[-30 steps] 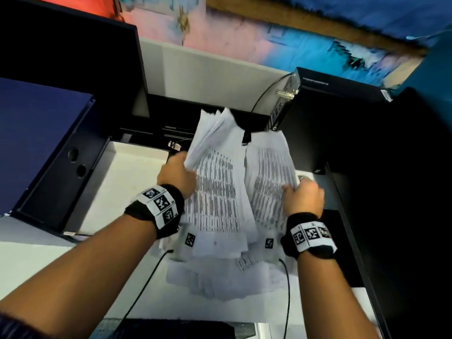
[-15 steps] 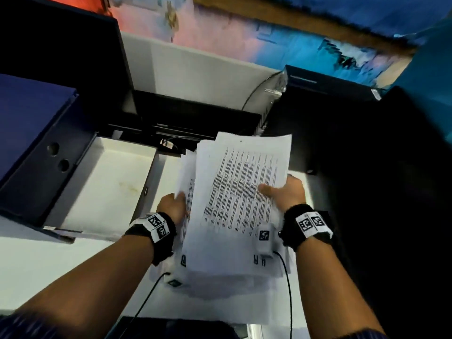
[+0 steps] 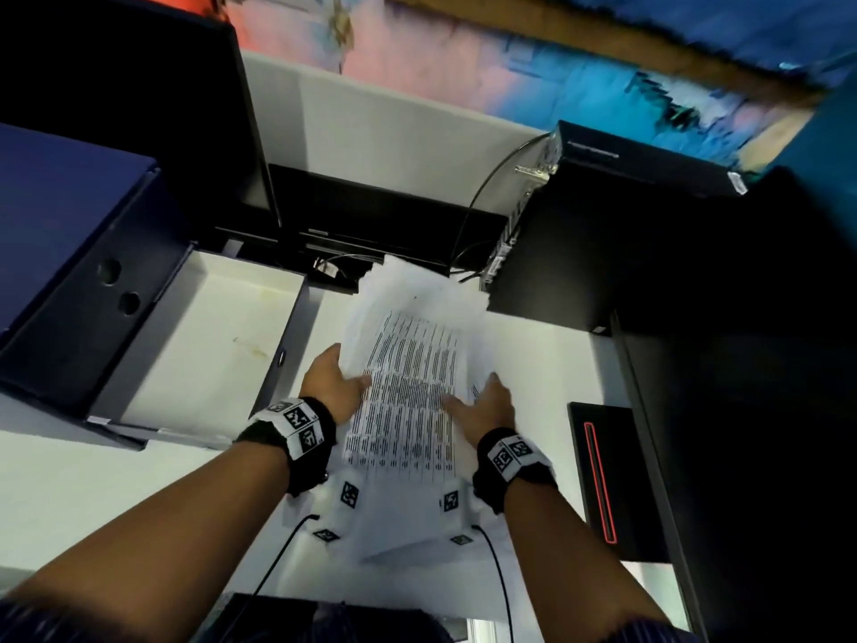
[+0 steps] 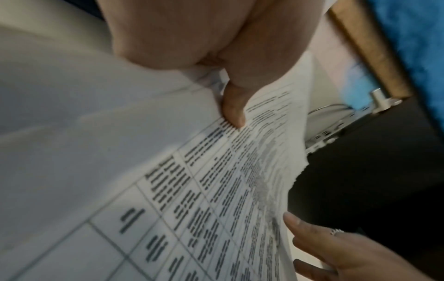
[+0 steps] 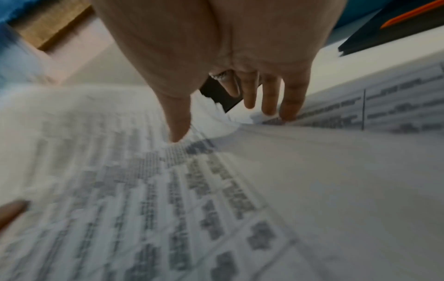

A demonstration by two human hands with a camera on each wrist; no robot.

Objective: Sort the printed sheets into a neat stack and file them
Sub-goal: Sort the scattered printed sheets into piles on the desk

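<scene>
A loose stack of printed sheets [image 3: 408,410], white with tables of black text, lies between my hands on the white desk [image 3: 92,494], its edges uneven. My left hand [image 3: 345,368] holds the stack's left edge; its thumb [image 4: 234,112] presses on the top page, and its fingers are hidden by the paper. At the right edge rests my right hand [image 3: 473,392]; in the right wrist view its fingers [image 5: 269,102] are straight and spread, touching the sheets [image 5: 168,199]. The far end of the stack curls upward.
An open white drawer [image 3: 208,345] of a dark blue cabinet [image 3: 60,234] stands to the left. A black computer case [image 3: 603,234] is at the back right. A black device with a red line [image 3: 603,480] lies at the right, and a monitor base [image 3: 371,215] stands behind.
The two raised bundles have come together into one stack, brought lower and flatter. My right hand has let go of its grip and now lies with straight fingers on the sheets.
</scene>
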